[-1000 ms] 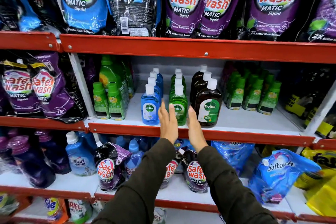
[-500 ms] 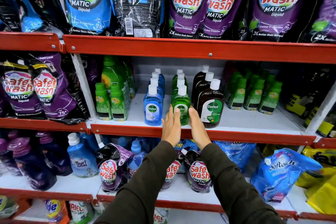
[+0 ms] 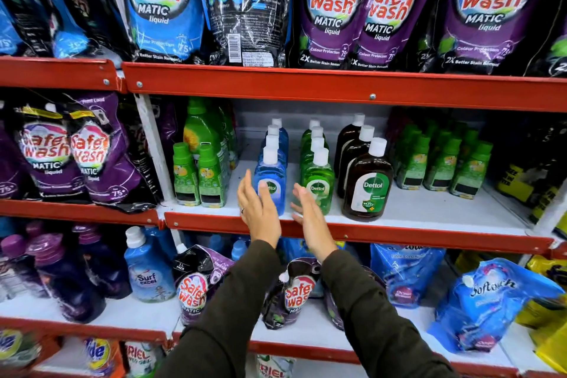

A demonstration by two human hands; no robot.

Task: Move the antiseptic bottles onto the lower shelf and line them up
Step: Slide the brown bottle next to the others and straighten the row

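Three front-to-back rows of Dettol bottles stand on the middle white shelf (image 3: 414, 209): blue bottles (image 3: 273, 175), green bottles (image 3: 319, 181) and brown bottles (image 3: 368, 187), all with white caps. My left hand (image 3: 259, 209) is flat and open, fingers up, at the left side of the front blue bottle. My right hand (image 3: 310, 215) is open too, in the gap between the front blue and front green bottle, partly covering the green one. Neither hand grips anything.
Small green bottles stand left (image 3: 199, 175) and right (image 3: 441, 166) of the Dettol rows. Safe Wash pouches (image 3: 328, 6) fill the top shelf. The lower shelf holds pouches (image 3: 294, 294), a Surf Excel bottle (image 3: 147, 273) and a blue Softouch pouch (image 3: 491, 304). Red shelf rails (image 3: 399, 233) edge each level.
Both hands have shifted left, from flanking the front green bottle to flanking the front blue one, and have spread further apart. The bottles have not moved.
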